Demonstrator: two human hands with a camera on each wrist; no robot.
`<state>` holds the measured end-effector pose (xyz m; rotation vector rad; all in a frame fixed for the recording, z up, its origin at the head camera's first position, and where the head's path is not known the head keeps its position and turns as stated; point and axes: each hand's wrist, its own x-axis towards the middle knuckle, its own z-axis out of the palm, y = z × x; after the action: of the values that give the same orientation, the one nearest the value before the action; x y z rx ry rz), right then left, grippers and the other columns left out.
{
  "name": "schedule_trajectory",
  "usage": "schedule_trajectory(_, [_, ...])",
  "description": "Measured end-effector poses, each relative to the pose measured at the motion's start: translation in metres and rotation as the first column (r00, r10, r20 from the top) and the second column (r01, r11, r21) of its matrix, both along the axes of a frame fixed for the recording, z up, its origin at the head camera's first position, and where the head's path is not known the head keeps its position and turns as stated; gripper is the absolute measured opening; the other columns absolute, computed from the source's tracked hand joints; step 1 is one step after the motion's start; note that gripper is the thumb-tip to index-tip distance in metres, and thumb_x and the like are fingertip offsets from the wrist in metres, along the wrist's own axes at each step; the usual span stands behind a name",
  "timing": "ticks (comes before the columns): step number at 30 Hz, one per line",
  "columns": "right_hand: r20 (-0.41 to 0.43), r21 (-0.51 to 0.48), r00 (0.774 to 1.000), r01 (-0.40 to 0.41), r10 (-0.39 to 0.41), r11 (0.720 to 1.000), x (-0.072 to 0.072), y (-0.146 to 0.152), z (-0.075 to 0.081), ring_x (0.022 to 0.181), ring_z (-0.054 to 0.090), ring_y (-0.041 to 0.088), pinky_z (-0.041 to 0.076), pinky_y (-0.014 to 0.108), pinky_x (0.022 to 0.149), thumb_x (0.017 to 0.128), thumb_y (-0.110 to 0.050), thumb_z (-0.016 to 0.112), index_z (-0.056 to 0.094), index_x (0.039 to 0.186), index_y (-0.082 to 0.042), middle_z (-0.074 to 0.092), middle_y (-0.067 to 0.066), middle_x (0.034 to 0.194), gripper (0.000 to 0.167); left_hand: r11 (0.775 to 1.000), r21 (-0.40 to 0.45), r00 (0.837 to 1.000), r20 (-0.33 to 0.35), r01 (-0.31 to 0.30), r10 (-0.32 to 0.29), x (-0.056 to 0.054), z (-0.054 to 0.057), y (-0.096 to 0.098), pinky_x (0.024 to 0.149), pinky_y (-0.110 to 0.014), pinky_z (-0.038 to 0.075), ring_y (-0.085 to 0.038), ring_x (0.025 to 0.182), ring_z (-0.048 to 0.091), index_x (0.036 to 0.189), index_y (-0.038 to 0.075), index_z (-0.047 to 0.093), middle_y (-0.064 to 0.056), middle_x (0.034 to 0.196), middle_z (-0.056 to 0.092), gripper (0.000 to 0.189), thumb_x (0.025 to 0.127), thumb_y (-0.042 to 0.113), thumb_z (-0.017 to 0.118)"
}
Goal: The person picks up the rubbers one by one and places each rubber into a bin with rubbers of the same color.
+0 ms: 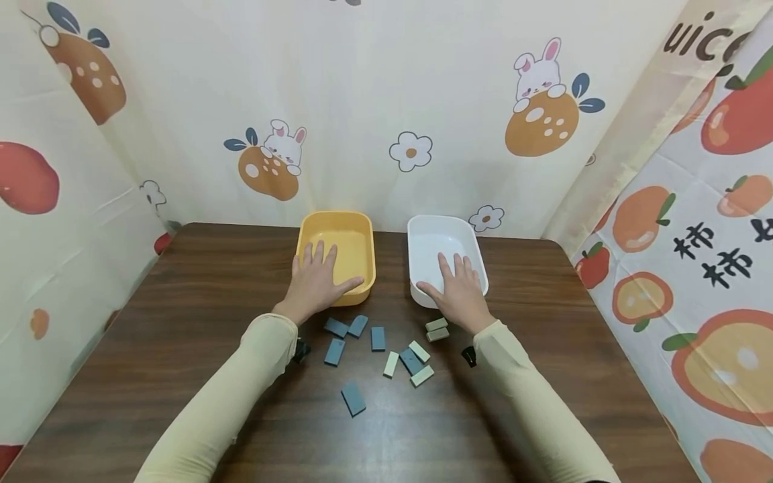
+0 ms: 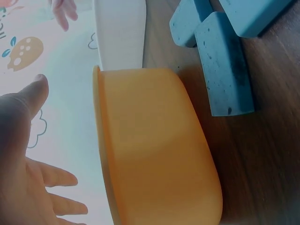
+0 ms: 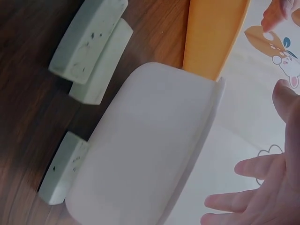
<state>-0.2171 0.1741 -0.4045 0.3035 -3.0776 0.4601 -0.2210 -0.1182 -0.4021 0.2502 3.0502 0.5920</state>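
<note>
My left hand (image 1: 314, 282) is spread over the yellow bin (image 1: 357, 241), above its rim in the left wrist view, holding nothing. Over the white bin (image 1: 431, 235) my right hand (image 1: 460, 292) is likewise spread, fingers apart and nothing in them. Several blue blocks (image 1: 378, 339) lie on the table in front of the bins, mostly toward the left. Several pale green blocks (image 1: 390, 364) lie to their right, two of them side by side near the white bin. Close against that bin's wall, the right wrist view shows another pale green block (image 3: 63, 168).
Both bins stand side by side at the back of the dark wooden table (image 1: 241, 268), with a gap between them. A printed curtain (image 1: 362, 80) hangs right behind. One blue block (image 1: 353, 398) lies nearest to me, apart from the others.
</note>
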Motion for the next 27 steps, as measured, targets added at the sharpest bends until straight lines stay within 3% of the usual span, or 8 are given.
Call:
schedule_trajectory(11, [-0.086,-0.039,0.996,-0.029,0.026,0.999,0.013,0.019,0.001,0.142,0.026,0.048,0.023,0.06,0.116,0.096,-0.051,0.051,0.032,0.151,-0.002,0.031,0.032,0.152,0.076,0.995,0.067,0.997,-0.015,-0.074,0.075,0.006,-0.004,-0.022,0.115,-0.067,0.009,-0.045,0.149,0.004,0.154,0.004,0.023,-0.027,0.161,0.012,0.101,0.086,0.073,0.05])
schedule_trajectory(18, [-0.155,-0.071,0.988,-0.024,0.012,0.997,0.028,0.033,-0.004,0.135,0.038,0.048,0.034,0.061,0.109,0.096,-0.045,0.056,0.042,0.146,-0.003,0.041,0.031,0.146,0.066,0.991,0.087,0.995,-0.016,-0.099,0.1,0.013,-0.007,-0.03,0.115,-0.067,0.012,-0.046,0.148,0.009,0.154,0.002,0.023,-0.028,0.16,0.014,0.099,0.087,0.069,0.051])
schedule_trajectory(27, [-0.303,-0.113,0.953,-0.047,0.011,0.992,0.039,0.045,-0.009,0.119,0.053,0.041,0.046,0.057,0.097,0.094,-0.036,0.063,0.059,0.132,-0.003,0.061,0.023,0.127,0.051,0.987,0.094,0.991,-0.026,-0.128,0.131,0.021,-0.013,-0.043,0.113,-0.067,0.017,-0.048,0.144,0.018,0.152,-0.004,0.023,-0.032,0.156,0.022,0.096,0.09,0.063,0.052])
